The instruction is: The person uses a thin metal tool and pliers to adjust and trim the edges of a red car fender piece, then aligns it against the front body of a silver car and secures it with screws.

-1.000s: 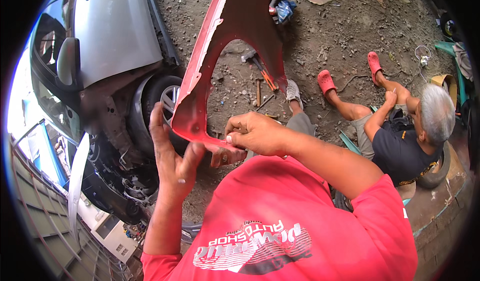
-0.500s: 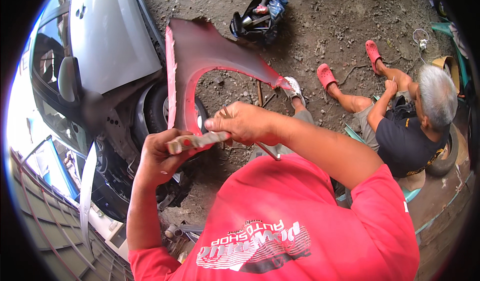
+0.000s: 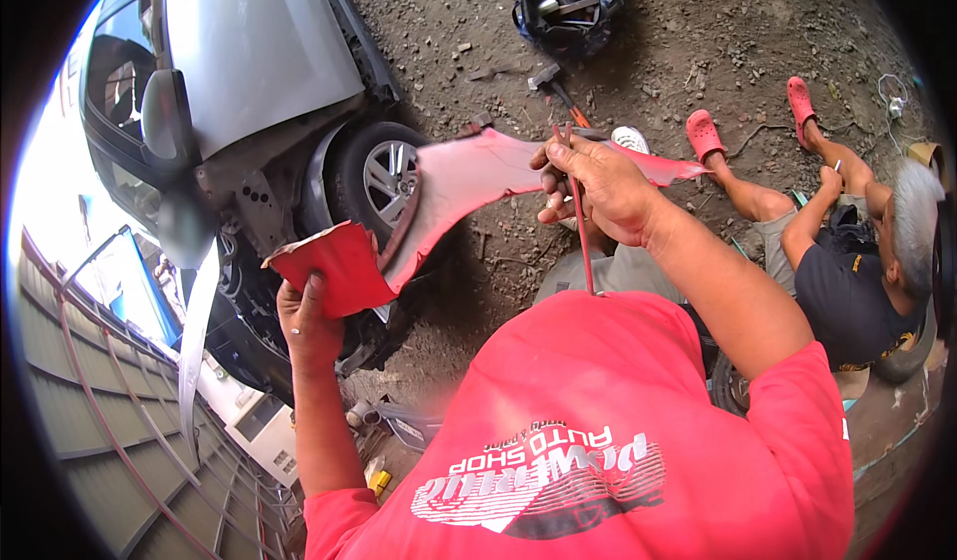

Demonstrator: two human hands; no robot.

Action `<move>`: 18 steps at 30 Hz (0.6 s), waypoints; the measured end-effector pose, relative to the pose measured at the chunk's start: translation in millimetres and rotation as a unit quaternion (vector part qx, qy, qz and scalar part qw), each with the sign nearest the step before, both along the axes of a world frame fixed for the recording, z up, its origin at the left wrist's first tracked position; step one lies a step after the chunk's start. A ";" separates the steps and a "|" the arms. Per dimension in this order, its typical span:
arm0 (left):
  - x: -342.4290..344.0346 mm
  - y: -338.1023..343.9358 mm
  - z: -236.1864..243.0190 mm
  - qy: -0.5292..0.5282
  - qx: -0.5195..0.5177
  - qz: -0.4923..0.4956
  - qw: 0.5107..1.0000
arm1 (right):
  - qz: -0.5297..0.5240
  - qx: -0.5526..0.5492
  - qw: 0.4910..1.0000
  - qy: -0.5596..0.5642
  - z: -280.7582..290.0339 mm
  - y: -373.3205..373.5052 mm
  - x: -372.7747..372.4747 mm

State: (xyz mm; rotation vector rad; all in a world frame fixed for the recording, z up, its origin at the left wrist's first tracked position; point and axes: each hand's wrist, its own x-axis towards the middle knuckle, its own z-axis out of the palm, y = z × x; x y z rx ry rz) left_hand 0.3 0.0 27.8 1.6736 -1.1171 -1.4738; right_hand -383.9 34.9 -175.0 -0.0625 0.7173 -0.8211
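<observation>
My left hand (image 3: 309,316) is closed on the near end of a red car fender (image 3: 339,266), whose paler, long panel (image 3: 464,176) stretches rightward behind my right hand, with its narrow tip showing beyond. My right hand (image 3: 588,186) has its fingers wrapped round a thin reddish rod (image 3: 583,256), held nearly upright, its upper end above the thumb. Just left of the fender, the front wheel (image 3: 384,176) of a silver car (image 3: 259,32) shows in the open wheel area, where inner bodywork and black parts are exposed.
A hammer (image 3: 548,82) and a black bag of tools (image 3: 563,22) lie on the stony dirt ground ahead. A co-worker (image 3: 847,291) in a dark shirt and pink clogs sits close at my right. A corrugated metal sheet wall or fence (image 3: 100,391) runs along the lower left.
The fender has tipped over and swung round to point rightward. My right hand has left its near end and moved right with the rod. The view has shifted slightly.
</observation>
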 end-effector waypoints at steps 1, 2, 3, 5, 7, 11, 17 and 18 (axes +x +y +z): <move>3.5 7.9 -3.0 0.008 0.004 0.007 1.000 | 0.001 0.004 1.000 -0.001 -6.7 2.1 6.7; 5.1 15.4 -6.2 0.017 0.013 0.009 1.000 | 0.002 0.009 1.000 -0.002 -12.6 4.2 13.3; 4.5 23.5 -10.0 0.027 0.021 0.010 0.999 | 0.019 0.014 1.000 0.014 -16.3 7.2 19.4; -8.9 37.4 -15.6 0.054 0.034 0.020 0.998 | 0.072 0.029 0.995 0.066 -24.6 17.1 35.4; 4.1 56.7 -24.0 0.051 0.038 0.062 0.996 | 0.132 0.050 0.983 0.115 -26.6 26.1 50.0; 15.1 91.0 -39.8 0.070 0.068 0.134 0.986 | 0.173 0.033 0.976 0.128 -39.9 45.9 69.8; -21.7 135.2 -64.4 0.117 0.118 0.169 0.972 | 0.237 0.052 0.960 0.142 -41.3 32.0 64.8; -23.3 144.5 -70.0 0.121 0.122 0.193 0.966 | 0.256 0.051 0.956 0.132 -43.0 29.7 64.8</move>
